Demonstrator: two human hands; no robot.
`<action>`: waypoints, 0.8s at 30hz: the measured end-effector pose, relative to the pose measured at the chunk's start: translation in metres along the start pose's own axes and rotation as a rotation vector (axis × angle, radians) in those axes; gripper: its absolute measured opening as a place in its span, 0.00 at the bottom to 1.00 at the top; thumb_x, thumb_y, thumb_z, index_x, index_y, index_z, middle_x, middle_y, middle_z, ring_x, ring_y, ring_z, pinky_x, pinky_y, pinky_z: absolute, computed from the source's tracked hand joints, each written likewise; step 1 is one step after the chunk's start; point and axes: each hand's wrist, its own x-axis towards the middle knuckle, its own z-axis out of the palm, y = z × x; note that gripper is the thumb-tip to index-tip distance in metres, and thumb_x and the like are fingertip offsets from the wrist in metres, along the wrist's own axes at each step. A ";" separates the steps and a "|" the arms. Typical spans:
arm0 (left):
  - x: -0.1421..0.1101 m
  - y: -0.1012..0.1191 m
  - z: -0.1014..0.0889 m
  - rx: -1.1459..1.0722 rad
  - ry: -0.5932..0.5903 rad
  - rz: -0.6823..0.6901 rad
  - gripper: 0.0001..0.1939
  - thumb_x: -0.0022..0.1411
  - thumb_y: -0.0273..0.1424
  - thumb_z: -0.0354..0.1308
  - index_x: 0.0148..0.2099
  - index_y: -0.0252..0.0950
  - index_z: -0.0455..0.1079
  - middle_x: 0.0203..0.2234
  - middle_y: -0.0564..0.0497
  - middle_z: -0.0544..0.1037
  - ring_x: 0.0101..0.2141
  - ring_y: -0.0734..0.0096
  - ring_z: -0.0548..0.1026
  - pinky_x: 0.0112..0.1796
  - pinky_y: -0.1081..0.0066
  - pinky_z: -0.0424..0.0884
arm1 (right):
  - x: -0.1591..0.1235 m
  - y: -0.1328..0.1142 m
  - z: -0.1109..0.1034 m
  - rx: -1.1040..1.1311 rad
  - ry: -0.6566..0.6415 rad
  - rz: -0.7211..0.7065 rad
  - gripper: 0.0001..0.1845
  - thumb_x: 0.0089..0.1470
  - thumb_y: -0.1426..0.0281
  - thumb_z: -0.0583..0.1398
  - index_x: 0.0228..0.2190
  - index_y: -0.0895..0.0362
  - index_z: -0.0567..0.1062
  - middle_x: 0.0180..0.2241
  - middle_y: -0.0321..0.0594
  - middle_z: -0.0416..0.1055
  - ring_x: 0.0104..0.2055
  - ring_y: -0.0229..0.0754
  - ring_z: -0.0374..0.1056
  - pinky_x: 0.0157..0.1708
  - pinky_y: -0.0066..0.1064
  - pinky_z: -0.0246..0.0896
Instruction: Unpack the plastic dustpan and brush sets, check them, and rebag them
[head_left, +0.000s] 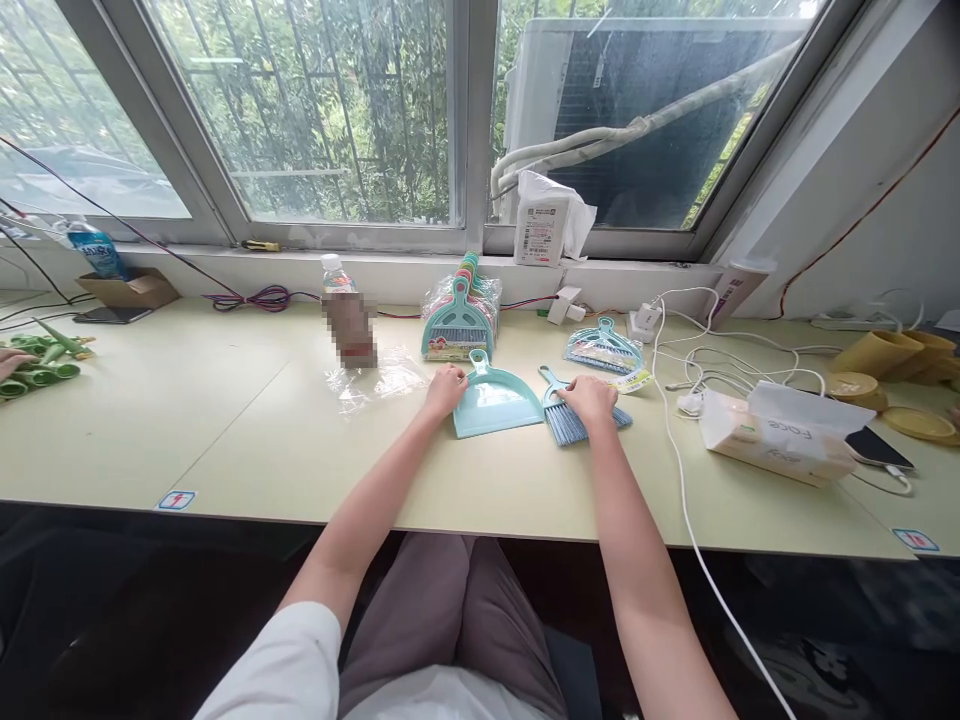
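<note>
A light-blue dustpan lies flat on the table in front of me. My left hand is closed at its upper left edge, near the looped handle. Just right of the dustpan is a small hand brush with blue bristles, its handle pointing up and left. My right hand grips the head of the brush from above, covering part of it. Clear plastic wrapping lies crumpled left of my left hand. Behind the dustpan stands a stack of packaged dustpan sets.
Another packaged set lies behind my right hand. A bottle stands at the left. A tissue pack and white cables are at the right. Another person's hand shows at the far left beside green rolled items.
</note>
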 end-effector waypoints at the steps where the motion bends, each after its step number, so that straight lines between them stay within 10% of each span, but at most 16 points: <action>1: -0.001 0.001 0.002 0.002 0.006 -0.009 0.10 0.63 0.29 0.49 0.38 0.34 0.71 0.43 0.42 0.72 0.49 0.59 0.68 0.50 0.64 0.63 | 0.001 0.000 0.001 0.004 -0.006 0.003 0.14 0.47 0.62 0.59 0.34 0.56 0.79 0.41 0.49 0.74 0.47 0.52 0.66 0.45 0.41 0.53; 12: 0.000 0.012 0.004 -0.525 0.089 -0.239 0.10 0.63 0.27 0.46 0.45 0.36 0.65 0.44 0.44 0.74 0.44 0.63 0.71 0.43 0.68 0.65 | 0.006 0.003 -0.011 0.329 0.281 -0.081 0.18 0.49 0.56 0.58 0.32 0.57 0.79 0.36 0.47 0.76 0.40 0.48 0.69 0.40 0.36 0.58; 19: -0.017 0.036 0.020 -0.843 -0.211 0.040 0.22 0.57 0.38 0.58 0.52 0.34 0.67 0.50 0.44 0.73 0.51 0.59 0.69 0.51 0.63 0.63 | -0.023 -0.050 0.015 0.320 0.158 -0.274 0.14 0.53 0.58 0.57 0.29 0.55 0.76 0.37 0.43 0.74 0.38 0.44 0.69 0.38 0.32 0.57; 24: -0.023 0.038 0.021 -0.845 -0.296 0.089 0.21 0.56 0.36 0.59 0.51 0.34 0.66 0.50 0.44 0.72 0.51 0.60 0.68 0.50 0.65 0.64 | -0.046 -0.065 -0.007 0.294 0.176 -0.331 0.13 0.56 0.60 0.57 0.37 0.55 0.73 0.43 0.48 0.71 0.47 0.48 0.65 0.43 0.34 0.55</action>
